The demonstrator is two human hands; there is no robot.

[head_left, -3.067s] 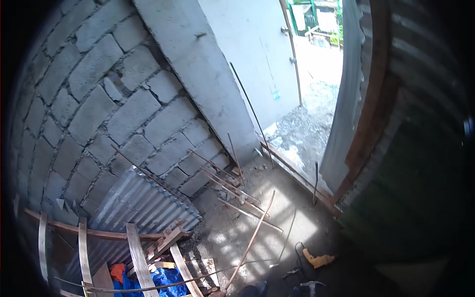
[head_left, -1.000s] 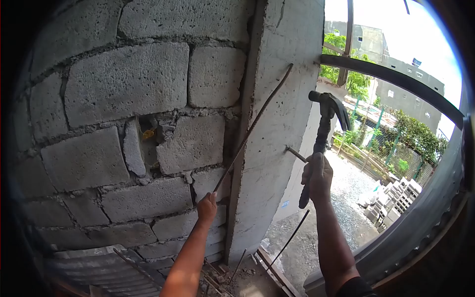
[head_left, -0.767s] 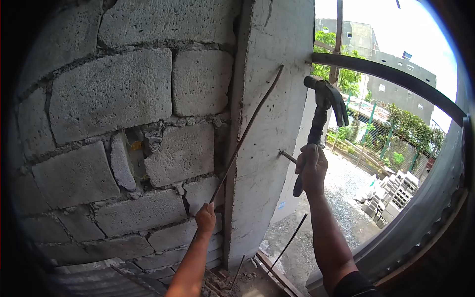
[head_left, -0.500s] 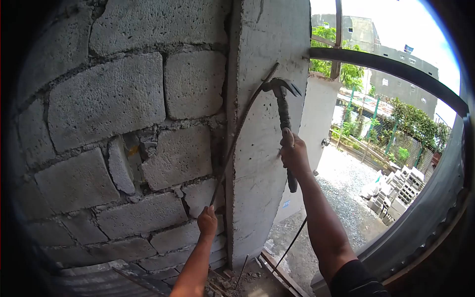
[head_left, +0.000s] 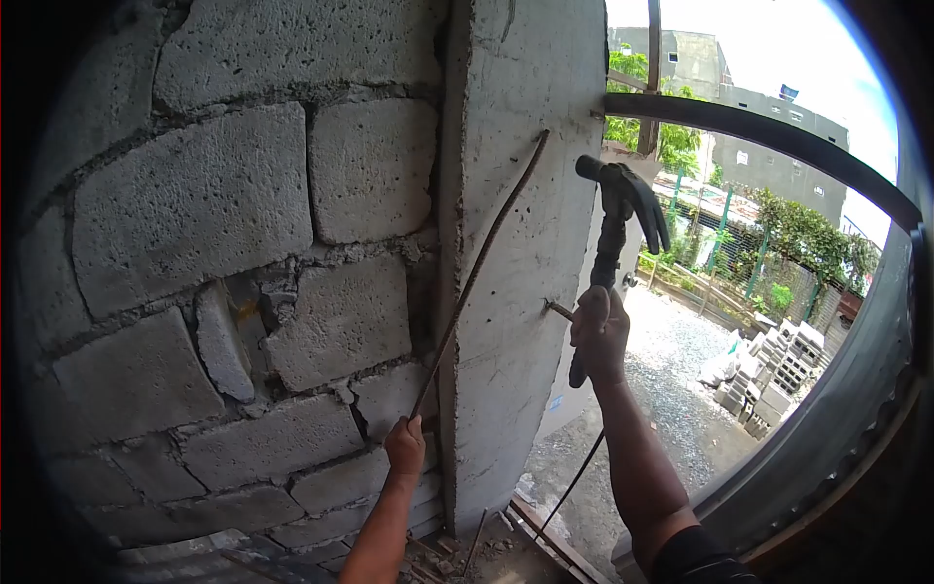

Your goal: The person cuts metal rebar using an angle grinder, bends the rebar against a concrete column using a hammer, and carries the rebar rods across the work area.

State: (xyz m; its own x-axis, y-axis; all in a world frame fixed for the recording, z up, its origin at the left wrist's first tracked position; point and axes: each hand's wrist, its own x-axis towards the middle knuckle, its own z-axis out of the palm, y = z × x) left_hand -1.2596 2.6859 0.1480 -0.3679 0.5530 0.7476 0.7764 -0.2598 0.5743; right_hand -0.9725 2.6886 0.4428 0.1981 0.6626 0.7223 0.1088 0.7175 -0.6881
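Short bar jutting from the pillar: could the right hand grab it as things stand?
Probably not without letting go: the right hand is closed around the hammer, though it looks close to the short bar.

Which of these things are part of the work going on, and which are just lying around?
In the job:
- hammer, in the right hand
- bent rod, in the left hand
- pillar, at the rod's upper end

Lying about:
- blocks piled outside
- rubble near the pillar's foot
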